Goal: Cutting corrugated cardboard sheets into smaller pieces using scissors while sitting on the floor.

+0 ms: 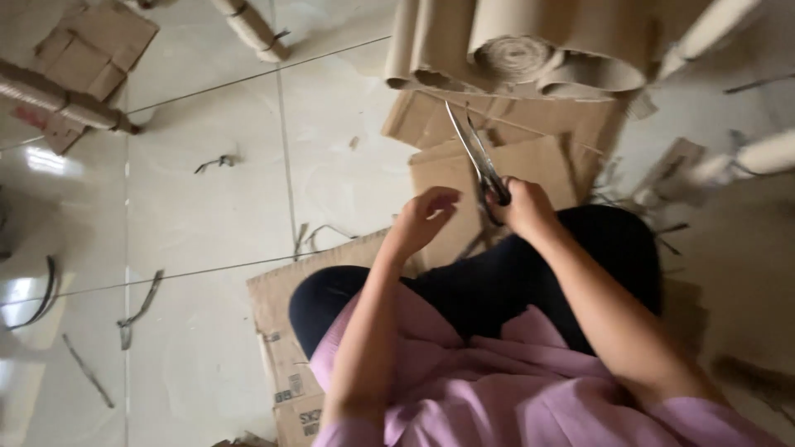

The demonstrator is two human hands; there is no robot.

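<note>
A pair of metal scissors (476, 153) is gripped by the handles in the right hand (526, 207), which is closed around them just beyond the knee, the blades slightly parted and pointed away toward the far side of the scene. The left hand (426, 217) is held just left of the scissors with fingers loosely curled; whether anything is pinched in it cannot be told. Both hands are raised over dark trousers (497, 281), and pink sleeves (497, 389) are seen at the near edge.

Beneath the scissor blades a flat brown cardboard sheet (530, 161) is laid on the floor, with further flattened pieces overlapped behind it. Beyond these, at the far edge, rolls of corrugated cardboard (530, 50) are piled. A second flattened cardboard panel (281, 348) is spread under the legs at the near left.

The pale tiled floor (199, 207) is littered with thin dark offcut strips (141, 306), and folded cardboard pieces (87, 50) are lying at the far left corner. More rolled cardboard tubes (770, 153) are seen at the right.
</note>
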